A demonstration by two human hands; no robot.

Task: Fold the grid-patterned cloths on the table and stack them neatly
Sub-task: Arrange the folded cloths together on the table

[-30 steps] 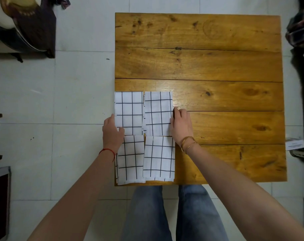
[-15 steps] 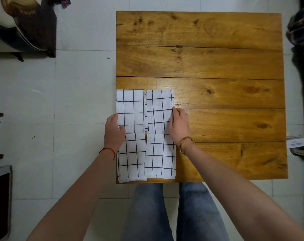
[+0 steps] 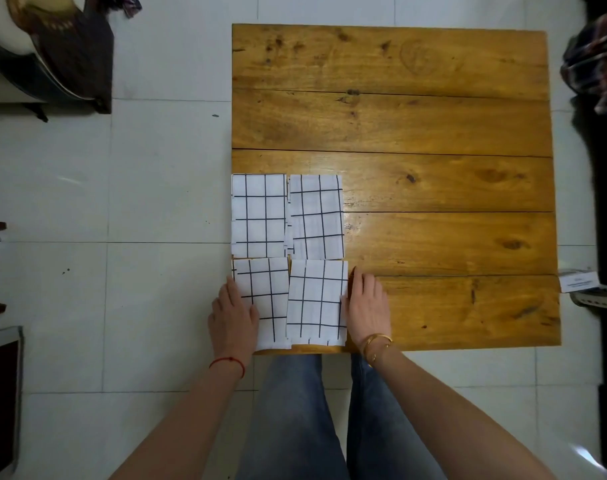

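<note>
Several white grid-patterned cloths lie folded in a two-by-two block at the near left corner of the wooden table [image 3: 433,237]: far left cloth [image 3: 258,216], far right cloth [image 3: 316,216], near left cloth [image 3: 269,299], near right cloth [image 3: 316,303]. My left hand [image 3: 234,315] rests flat against the left edge of the near left cloth, thumb on it. My right hand [image 3: 366,306] lies flat on the table, touching the right edge of the near right cloth. Neither hand grips anything.
The table's near edge is just above my jeans-clad legs [image 3: 309,410]. White tiled floor surrounds the table. Dark furniture [image 3: 63,53] stands at the far left, clothing [image 3: 596,67] and a paper tag [image 3: 577,280] at the right.
Both hands have slid towards me, from the sides of the far pair of cloths down to the sides of the near pair. The cloths stay where they were.
</note>
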